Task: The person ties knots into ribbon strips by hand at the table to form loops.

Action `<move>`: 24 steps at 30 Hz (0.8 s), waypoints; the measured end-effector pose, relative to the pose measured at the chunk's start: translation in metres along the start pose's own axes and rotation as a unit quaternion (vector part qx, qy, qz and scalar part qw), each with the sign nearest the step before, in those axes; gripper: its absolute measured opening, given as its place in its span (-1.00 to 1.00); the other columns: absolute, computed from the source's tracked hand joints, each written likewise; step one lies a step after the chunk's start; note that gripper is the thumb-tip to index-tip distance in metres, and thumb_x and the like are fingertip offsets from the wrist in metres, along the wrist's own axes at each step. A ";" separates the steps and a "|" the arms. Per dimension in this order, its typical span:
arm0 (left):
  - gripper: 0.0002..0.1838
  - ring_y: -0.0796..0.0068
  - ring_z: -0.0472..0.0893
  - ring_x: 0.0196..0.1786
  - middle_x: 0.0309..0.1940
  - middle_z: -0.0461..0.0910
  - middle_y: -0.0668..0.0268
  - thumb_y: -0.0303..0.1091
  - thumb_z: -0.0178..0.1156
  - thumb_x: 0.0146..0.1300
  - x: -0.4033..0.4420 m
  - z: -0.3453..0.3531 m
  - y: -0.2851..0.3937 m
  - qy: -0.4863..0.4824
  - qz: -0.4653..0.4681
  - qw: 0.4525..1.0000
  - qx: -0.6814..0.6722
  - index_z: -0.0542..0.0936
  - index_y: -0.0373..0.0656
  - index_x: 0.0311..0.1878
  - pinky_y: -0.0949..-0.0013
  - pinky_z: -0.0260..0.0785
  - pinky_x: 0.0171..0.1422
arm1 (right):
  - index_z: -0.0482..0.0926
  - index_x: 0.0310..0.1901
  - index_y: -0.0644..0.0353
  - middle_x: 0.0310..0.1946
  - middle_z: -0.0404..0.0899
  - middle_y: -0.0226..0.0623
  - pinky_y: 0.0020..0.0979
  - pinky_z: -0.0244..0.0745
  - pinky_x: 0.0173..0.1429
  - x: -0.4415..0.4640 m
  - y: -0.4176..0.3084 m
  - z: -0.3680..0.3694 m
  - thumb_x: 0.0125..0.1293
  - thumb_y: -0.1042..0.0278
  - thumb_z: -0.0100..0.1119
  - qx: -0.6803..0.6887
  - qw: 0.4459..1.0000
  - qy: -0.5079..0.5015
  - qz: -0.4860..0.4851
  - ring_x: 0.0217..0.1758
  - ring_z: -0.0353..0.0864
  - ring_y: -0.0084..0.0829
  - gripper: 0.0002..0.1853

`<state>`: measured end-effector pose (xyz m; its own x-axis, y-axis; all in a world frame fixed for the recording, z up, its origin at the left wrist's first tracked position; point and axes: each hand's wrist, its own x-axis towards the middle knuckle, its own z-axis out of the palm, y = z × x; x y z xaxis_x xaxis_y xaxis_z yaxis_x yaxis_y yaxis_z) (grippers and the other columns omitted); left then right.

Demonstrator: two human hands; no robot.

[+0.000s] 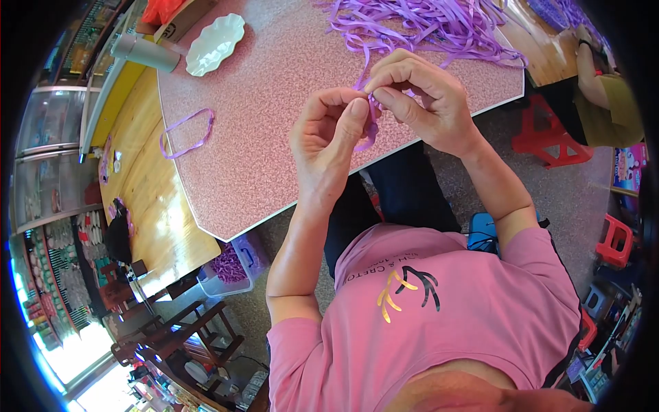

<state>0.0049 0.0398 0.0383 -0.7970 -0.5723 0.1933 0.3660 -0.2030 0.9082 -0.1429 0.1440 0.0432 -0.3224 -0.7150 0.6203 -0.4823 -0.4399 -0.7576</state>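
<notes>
Head: pink tabletop (240,130), grey floor (504,165)

On the pink speckled tabletop (254,130), a purple ribbon heap (419,27) is spread at the far right, a scalloped white dish (215,44) is set far left, and a purple ribbon loop (199,145) is laid across the left edge. Right of the tabletop, a red plastic stool (540,143) is placed.

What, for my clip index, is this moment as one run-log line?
left hand: pinching purple ribbon; right hand: pinching same ribbon; pink table: ribbon pile at far edge, separate loop at left
</notes>
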 end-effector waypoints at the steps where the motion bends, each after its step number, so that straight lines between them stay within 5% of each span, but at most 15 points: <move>1: -0.81 0.59 0.58 -0.25 -0.25 0.63 0.31 -0.40 0.27 0.41 0.001 0.000 -0.001 -0.006 -0.001 1.000 -0.010 0.55 -0.26 -0.02 0.51 0.44 -0.14 | 0.64 -0.15 0.33 -0.18 0.59 -0.27 -0.56 0.44 -0.24 0.001 0.001 0.000 0.31 0.65 0.23 0.000 1.000 -0.001 -0.001 -0.21 0.55 -0.60 -0.89; 12: -0.82 0.55 0.62 -0.33 -0.32 0.63 0.26 -0.42 0.30 0.37 0.003 -0.002 -0.004 -0.016 -0.045 0.996 -0.080 0.53 -0.27 -0.09 0.48 0.50 -0.21 | 0.65 -0.18 0.23 -0.19 0.60 -0.37 -0.55 0.51 -0.30 0.003 0.003 0.001 0.28 0.58 0.31 -0.075 0.996 0.014 -0.052 -0.27 0.59 -0.59 -0.90; 18: -0.82 0.60 0.60 -0.34 -0.33 0.61 0.30 -0.44 0.31 0.35 0.002 0.001 -0.002 0.013 -0.037 0.999 -0.028 0.52 -0.27 -0.10 0.50 0.49 -0.21 | 0.63 -0.06 0.33 -0.14 0.60 -0.27 -0.57 0.55 -0.12 -0.007 0.001 0.006 0.34 0.66 0.21 -0.013 0.998 0.030 0.045 -0.19 0.61 -0.58 -0.84; 22: -0.86 0.68 0.55 -0.34 -0.33 0.60 0.37 -0.49 0.29 0.34 0.002 0.004 -0.005 0.063 0.011 0.993 0.099 0.53 -0.25 -0.12 0.55 0.42 -0.22 | 0.61 -0.02 0.35 -0.11 0.60 -0.27 -0.58 0.54 -0.17 -0.012 0.002 0.006 0.37 0.63 0.20 0.008 0.999 0.014 0.031 -0.18 0.61 -0.60 -0.82; 24: -0.87 0.70 0.53 -0.34 -0.33 0.60 0.39 -0.50 0.29 0.33 0.002 0.004 -0.008 0.068 0.035 0.982 0.173 0.54 -0.24 -0.13 0.57 0.40 -0.22 | 0.61 0.00 0.34 -0.15 0.62 -0.30 -0.59 0.54 -0.22 -0.013 -0.005 0.010 0.41 0.57 0.18 0.013 0.994 0.011 0.105 -0.23 0.61 -0.61 -0.83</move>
<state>-0.0015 0.0441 0.0329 -0.6959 -0.6803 0.2300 0.2145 0.1088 0.9707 -0.1282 0.1502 0.0363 -0.4312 -0.7814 0.4510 -0.3810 -0.2954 -0.8761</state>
